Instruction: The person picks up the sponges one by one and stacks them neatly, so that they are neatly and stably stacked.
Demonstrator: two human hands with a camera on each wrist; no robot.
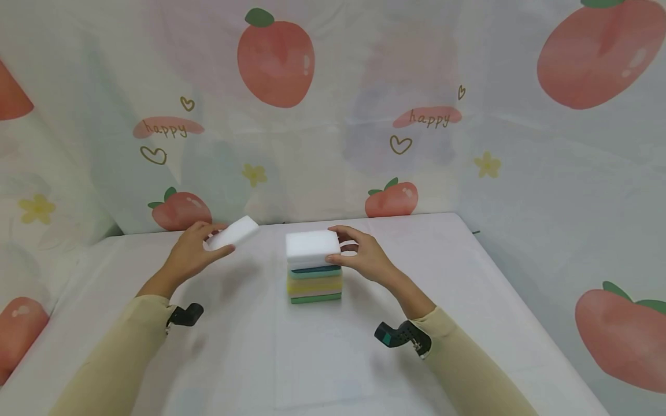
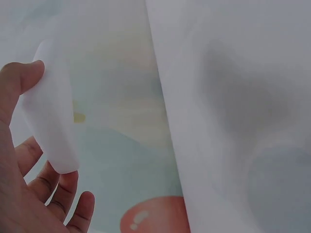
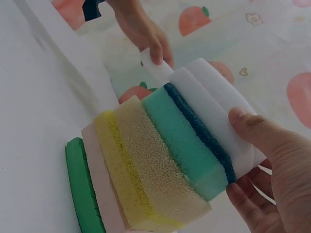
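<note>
Above the left part of the table, my left hand pinches a white sponge between thumb and fingers. The left wrist view shows this white block held on edge, tilted, off the table. My right hand grips the right end of white sponges on top of a stack. In the right wrist view two white layers lie above a mint sponge with a dark blue scouring face. Under it come a tan porous sponge with a yellow layer, a pale pink layer and a green pad.
The stack stands mid-table on a white cloth. Behind the table's far edge hangs a peach-printed curtain. Black cameras sit on the left wrist and right wrist.
</note>
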